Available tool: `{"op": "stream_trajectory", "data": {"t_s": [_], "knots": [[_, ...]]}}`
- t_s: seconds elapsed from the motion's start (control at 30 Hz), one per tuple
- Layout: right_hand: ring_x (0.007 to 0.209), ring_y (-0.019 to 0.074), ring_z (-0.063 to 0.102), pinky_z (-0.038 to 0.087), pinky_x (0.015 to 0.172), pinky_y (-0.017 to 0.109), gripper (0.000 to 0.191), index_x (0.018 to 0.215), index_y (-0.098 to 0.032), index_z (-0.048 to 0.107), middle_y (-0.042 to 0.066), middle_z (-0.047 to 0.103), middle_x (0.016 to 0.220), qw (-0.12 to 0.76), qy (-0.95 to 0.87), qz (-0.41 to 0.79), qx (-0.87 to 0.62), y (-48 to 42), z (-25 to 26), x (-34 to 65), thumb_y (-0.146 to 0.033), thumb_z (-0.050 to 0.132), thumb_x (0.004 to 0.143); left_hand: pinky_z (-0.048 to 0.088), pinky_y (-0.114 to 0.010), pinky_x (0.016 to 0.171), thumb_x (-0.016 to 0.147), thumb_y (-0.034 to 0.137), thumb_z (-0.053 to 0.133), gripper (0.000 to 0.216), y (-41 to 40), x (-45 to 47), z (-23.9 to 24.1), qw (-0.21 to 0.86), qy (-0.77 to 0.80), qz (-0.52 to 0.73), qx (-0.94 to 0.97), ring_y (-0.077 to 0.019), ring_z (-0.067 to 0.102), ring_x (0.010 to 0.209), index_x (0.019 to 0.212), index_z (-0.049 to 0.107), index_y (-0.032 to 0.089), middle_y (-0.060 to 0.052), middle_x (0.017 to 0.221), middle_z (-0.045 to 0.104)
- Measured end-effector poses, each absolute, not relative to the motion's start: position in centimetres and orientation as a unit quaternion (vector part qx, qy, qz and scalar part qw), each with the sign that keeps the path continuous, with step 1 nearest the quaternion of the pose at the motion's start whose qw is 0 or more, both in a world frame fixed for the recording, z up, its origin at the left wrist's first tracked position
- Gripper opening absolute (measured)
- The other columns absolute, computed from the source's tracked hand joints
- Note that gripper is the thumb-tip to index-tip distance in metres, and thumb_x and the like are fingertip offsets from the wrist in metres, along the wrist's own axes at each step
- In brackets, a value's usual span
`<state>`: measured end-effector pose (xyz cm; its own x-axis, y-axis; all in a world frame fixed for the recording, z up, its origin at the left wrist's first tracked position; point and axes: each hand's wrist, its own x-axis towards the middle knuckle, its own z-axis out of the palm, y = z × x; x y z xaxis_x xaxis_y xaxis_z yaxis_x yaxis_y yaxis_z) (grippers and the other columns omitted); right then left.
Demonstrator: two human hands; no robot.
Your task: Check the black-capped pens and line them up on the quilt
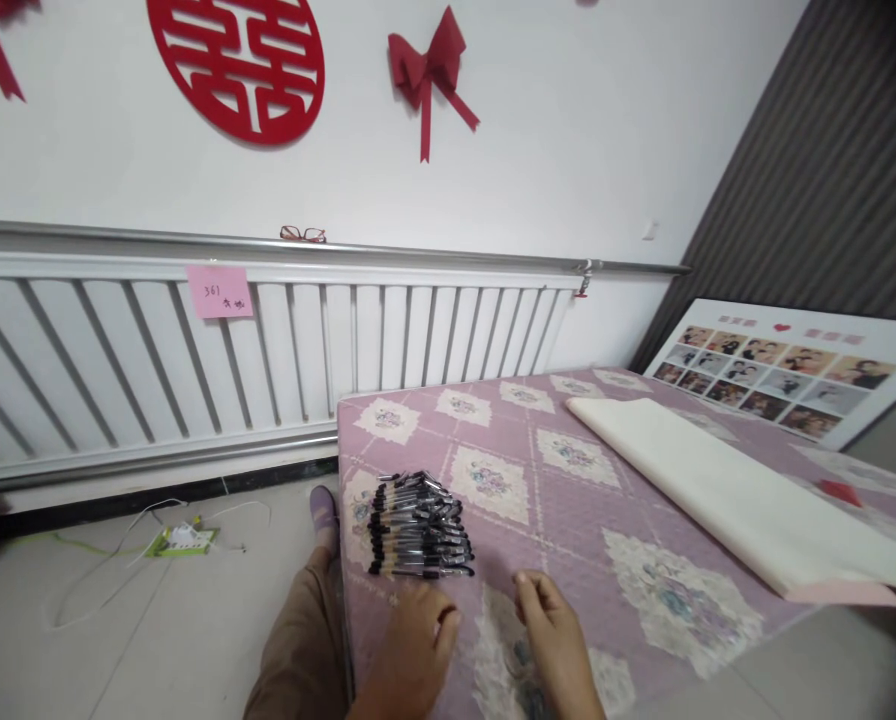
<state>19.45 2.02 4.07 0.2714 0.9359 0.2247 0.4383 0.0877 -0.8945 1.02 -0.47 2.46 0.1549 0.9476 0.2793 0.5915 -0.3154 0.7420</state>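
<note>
A row of black-and-clear pens (422, 530) lies side by side on the purple quilted bed cover (493, 395), close to the bed's left edge. My left hand (416, 640) is just below the near end of this row, its fingers curled inward and partly hidden behind the back of the hand. No pen is seen sticking out of it. To the right, over a flowered patch of the cover, my right hand (554, 635) has its fingers folded in loosely, with nothing visible in them. Some space separates the two hands.
A large cream folded sheet (710, 490) lies across the bed's right part, near a photo board (778, 365). Behind the bed is a white radiator (388, 330) with a pink note (221, 292). Glasses (302, 234) rest on the pipe. A power strip (185, 538) with cords lies on the floor.
</note>
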Motion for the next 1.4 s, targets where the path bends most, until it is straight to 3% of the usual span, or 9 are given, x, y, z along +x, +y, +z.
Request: {"op": "stream_trajectory", "data": {"t_s": [0.17, 0.4, 0.57, 1.0, 1.4], "knots": [[0.073, 0.0219, 0.061, 0.047, 0.070, 0.032, 0.025, 0.073, -0.020, 0.062, 0.005, 0.065, 0.074, 0.432, -0.612, 0.236, -0.619, 2.1, 0.4, 17.7, -0.040, 0.047, 0.078, 0.038, -0.035, 0.087, 0.084, 0.013, 0.042, 0.024, 0.7, -1.9, 0.2, 0.146, 0.595, 0.324, 0.721, -0.0204, 0.052, 0.096, 0.093, 0.062, 0.021, -0.005, 0.096, 0.061], [0.085, 0.0225, 0.061, 0.047, 0.081, 0.036, 0.017, 0.084, -0.021, 0.064, 0.007, 0.067, 0.087, 0.393, -0.683, 0.133, -0.601, 3.1, -0.9, 16.2, -0.026, 0.048, 0.082, 0.034, -0.035, 0.091, 0.087, 0.018, 0.048, 0.022, 2.9, -0.8, 1.1, 0.095, 0.614, 0.252, 0.742, -0.0205, 0.048, 0.102, 0.101, 0.063, 0.026, -0.002, 0.103, 0.059], [0.098, 0.0244, 0.058, 0.045, 0.088, 0.039, 0.022, 0.101, -0.021, 0.059, 0.008, 0.065, 0.102, 0.377, -0.697, 0.087, -0.604, 4.0, -1.3, 16.0, -0.024, 0.049, 0.082, 0.031, -0.037, 0.093, 0.088, 0.020, 0.048, 0.022, 2.8, -0.2, 0.8, 0.085, 0.616, 0.220, 0.751, -0.0212, 0.046, 0.103, 0.105, 0.061, 0.026, -0.002, 0.103, 0.057], [0.090, 0.0234, 0.057, 0.044, 0.081, 0.035, 0.026, 0.098, -0.023, 0.064, 0.007, 0.064, 0.094, 0.292, -0.747, 0.079, -0.592, 4.1, -0.6, 15.9, -0.013, 0.048, 0.081, 0.032, -0.035, 0.088, 0.087, 0.024, 0.052, 0.012, 2.8, -0.2, 0.5, 0.076, 0.612, 0.205, 0.760, -0.0200, 0.047, 0.097, 0.092, 0.064, 0.025, -0.001, 0.094, 0.054], [0.088, 0.0209, 0.058, 0.045, 0.081, 0.033, 0.018, 0.094, -0.023, 0.066, 0.005, 0.066, 0.091, 0.334, -0.743, 0.093, -0.573, 2.9, -1.7, 18.7, -0.020, 0.051, 0.083, 0.031, -0.036, 0.087, 0.085, 0.020, 0.051, 0.012, 2.6, -0.6, 0.3, 0.113, 0.624, 0.196, 0.748, -0.0213, 0.046, 0.098, 0.089, 0.061, 0.023, -0.001, 0.095, 0.056]]}}
